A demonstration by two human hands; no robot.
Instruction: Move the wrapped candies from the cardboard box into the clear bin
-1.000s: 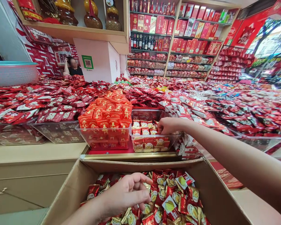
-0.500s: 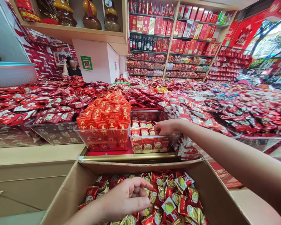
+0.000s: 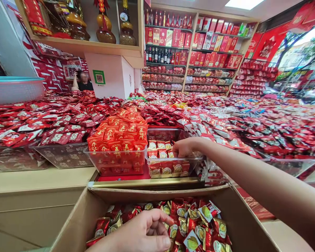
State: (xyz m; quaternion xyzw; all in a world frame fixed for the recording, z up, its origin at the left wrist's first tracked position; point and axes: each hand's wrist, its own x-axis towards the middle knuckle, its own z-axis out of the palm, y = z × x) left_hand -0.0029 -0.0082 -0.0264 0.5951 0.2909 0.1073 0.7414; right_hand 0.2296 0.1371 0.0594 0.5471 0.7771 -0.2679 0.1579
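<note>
My right hand (image 3: 185,147) reaches down into a clear plastic bin (image 3: 157,160), fingers pressed together at the right end of the rows. What the fingertips hold, if anything, is hidden. Red, gold and white durian candies (image 3: 162,154) stand in neat rows in the bin's left part. My left hand (image 3: 147,229) hovers over an open cardboard box (image 3: 75,220), palm turned inward. Its fingers are loosely bent and the thumb stays apart, with nothing visible between them. Loose wrapped durian candies (image 3: 193,241) lie jumbled in the box below.
Left of the bin stands another clear bin heaped with orange-red packets (image 3: 120,140). Dark red packets (image 3: 65,134) and white-and-red packets (image 3: 215,126) spread across the display. A gold counter edge (image 3: 147,183) runs behind the box. A person (image 3: 83,82) is at the back left.
The view has tilted up slightly, so the scene sits lower. My right hand stays at the same place in the bin. My left hand keeps nearly the same bent pose over the box.
</note>
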